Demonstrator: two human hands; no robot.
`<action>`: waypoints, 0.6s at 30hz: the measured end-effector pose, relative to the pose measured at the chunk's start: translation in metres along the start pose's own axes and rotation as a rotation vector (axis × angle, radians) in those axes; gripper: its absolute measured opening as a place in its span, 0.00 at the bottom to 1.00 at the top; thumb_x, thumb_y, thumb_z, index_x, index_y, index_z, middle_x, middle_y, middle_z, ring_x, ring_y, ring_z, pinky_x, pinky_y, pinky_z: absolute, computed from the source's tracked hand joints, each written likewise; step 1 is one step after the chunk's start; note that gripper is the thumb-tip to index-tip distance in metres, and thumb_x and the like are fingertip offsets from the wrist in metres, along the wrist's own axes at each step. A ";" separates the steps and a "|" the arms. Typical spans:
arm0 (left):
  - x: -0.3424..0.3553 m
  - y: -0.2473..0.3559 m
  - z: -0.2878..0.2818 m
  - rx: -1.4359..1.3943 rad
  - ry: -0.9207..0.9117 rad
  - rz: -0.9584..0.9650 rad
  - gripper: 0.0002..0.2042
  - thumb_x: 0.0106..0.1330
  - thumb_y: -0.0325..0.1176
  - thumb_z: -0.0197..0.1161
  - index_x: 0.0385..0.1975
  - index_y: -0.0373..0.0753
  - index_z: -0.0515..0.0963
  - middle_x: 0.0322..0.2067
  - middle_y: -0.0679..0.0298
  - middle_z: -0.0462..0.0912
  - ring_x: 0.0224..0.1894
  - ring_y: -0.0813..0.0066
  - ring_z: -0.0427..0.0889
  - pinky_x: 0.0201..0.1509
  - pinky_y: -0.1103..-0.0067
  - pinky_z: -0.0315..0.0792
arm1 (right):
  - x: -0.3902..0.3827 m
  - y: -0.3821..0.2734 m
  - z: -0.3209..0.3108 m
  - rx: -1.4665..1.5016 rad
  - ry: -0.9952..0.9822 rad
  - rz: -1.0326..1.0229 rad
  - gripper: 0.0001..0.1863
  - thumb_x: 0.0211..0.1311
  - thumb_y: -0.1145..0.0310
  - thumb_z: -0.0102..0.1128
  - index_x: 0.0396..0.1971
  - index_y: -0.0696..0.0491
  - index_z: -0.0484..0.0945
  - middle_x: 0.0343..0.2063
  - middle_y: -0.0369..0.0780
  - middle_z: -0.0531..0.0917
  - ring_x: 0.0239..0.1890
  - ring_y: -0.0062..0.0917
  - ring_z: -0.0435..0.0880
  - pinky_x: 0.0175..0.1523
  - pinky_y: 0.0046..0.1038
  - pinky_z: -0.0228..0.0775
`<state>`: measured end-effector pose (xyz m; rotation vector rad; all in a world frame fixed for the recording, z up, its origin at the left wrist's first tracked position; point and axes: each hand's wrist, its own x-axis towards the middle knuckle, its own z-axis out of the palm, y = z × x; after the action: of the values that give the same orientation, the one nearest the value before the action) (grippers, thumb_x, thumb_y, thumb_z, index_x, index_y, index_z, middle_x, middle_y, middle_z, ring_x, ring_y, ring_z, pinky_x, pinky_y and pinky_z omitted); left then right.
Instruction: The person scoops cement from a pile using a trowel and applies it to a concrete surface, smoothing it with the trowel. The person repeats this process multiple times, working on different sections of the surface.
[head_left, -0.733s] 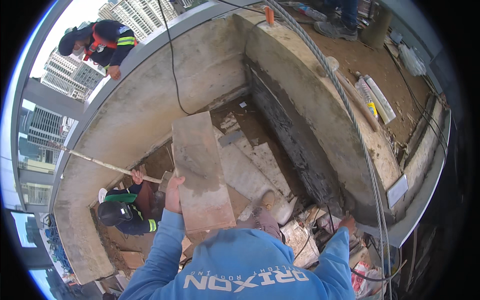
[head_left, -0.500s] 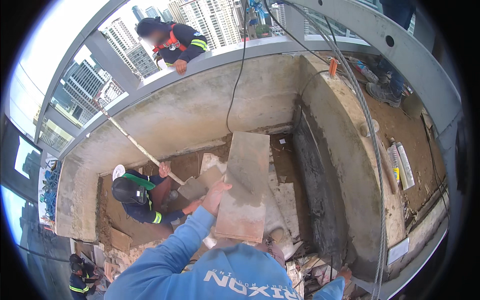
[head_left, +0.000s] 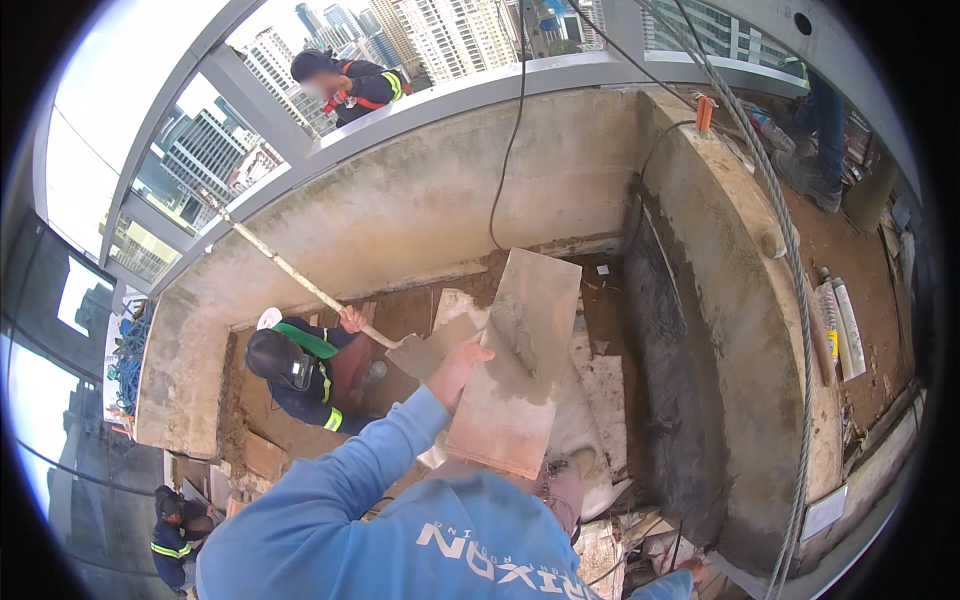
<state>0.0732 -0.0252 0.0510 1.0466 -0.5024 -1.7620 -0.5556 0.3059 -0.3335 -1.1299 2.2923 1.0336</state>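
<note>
A long flat board (head_left: 510, 425) slopes away in front of me, with grey wet mortar (head_left: 518, 335) smeared over its middle. My left hand (head_left: 460, 373) grips the board's left edge. Low at the right, my right hand (head_left: 692, 570) is near rubble and the foot of the wall; its fingers are too hidden to read. A crouching co-worker (head_left: 297, 362) in a dark cap holds a long-handled shovel (head_left: 425, 345), its blade close to the board's left edge beyond my hand.
A concrete wall (head_left: 420, 180) encloses this pit, with a dark, damp right side (head_left: 665, 390). A steel cable (head_left: 795, 330) runs down the right, past tubes (head_left: 847, 325) on the ledge. Another person (head_left: 350, 85) leans at the far railing. Broken rubble (head_left: 640, 545) lies low right.
The view has shifted, and the board's far end leans further right. Mortar on it shows thicker. My right hand has drawn lower. The railing person's hand has left the rail.
</note>
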 end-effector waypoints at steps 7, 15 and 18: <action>0.003 -0.035 -0.088 0.055 0.054 -0.045 0.25 0.61 0.28 0.54 0.62 0.34 0.68 0.50 0.57 0.80 0.47 0.65 0.83 0.53 0.70 0.77 | 0.050 0.031 0.103 -0.036 0.032 -0.068 0.27 0.68 0.54 0.44 0.65 0.44 0.70 0.66 0.39 0.71 0.69 0.29 0.66 0.75 0.38 0.46; 0.008 0.020 -0.056 0.055 0.005 0.158 0.22 0.59 0.26 0.55 0.56 0.34 0.72 0.45 0.58 0.81 0.47 0.67 0.82 0.52 0.70 0.76 | -0.007 0.067 0.012 0.813 0.053 0.373 0.31 0.62 0.48 0.58 0.62 0.50 0.72 0.60 0.44 0.77 0.64 0.36 0.73 0.70 0.44 0.57; -0.024 0.049 -0.057 0.041 -0.079 0.190 0.24 0.60 0.26 0.53 0.59 0.33 0.69 0.51 0.56 0.79 0.51 0.63 0.81 0.52 0.66 0.78 | -0.084 0.001 -0.141 0.588 0.157 0.352 0.28 0.60 0.49 0.63 0.53 0.55 0.76 0.51 0.49 0.81 0.54 0.46 0.80 0.56 0.45 0.71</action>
<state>0.1500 -0.0175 0.0660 0.9283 -0.6681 -1.6345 -0.5078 0.2431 -0.1900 -0.5979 2.7184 0.3203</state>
